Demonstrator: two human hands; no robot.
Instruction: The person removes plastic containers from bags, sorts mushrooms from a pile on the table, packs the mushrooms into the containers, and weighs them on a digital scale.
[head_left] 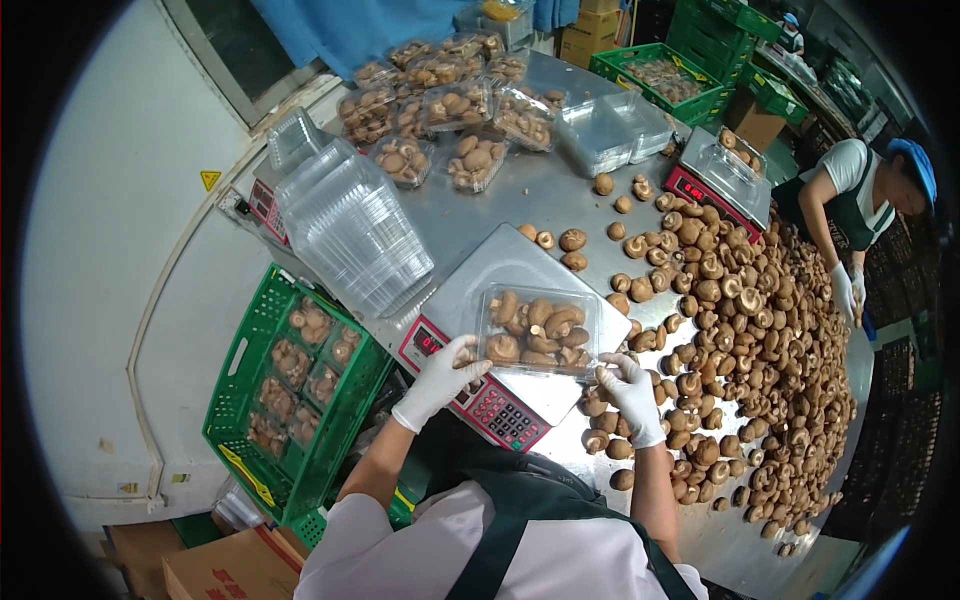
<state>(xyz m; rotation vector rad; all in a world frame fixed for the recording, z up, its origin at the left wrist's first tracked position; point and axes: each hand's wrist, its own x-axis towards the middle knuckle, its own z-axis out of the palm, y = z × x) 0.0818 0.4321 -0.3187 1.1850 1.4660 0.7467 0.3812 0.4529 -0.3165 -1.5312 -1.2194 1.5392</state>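
Observation:
Both gloved hands grip a clear plastic tray of brown mushrooms (537, 332) over the steel pan of a scale (495, 270) with a red display and keypad. My left hand (443, 378) is closed at the tray's left edge, just above the display's right side. My right hand (628, 398) has its fingers bent on the tray's near right corner, partly hiding what they touch. A large heap of loose mushrooms (750, 380) spreads to the right of the scale. Whether the tray rests on the pan or is slightly raised, I cannot tell.
Stacked empty trays (350, 230) and packed mushroom boxes (455, 105) stand toward the back. A green crate of boxes (240, 390) is at left, cartons (210, 570) below. A co-worker in a blue cap (840, 190) works at right beside a second scale (690, 185).

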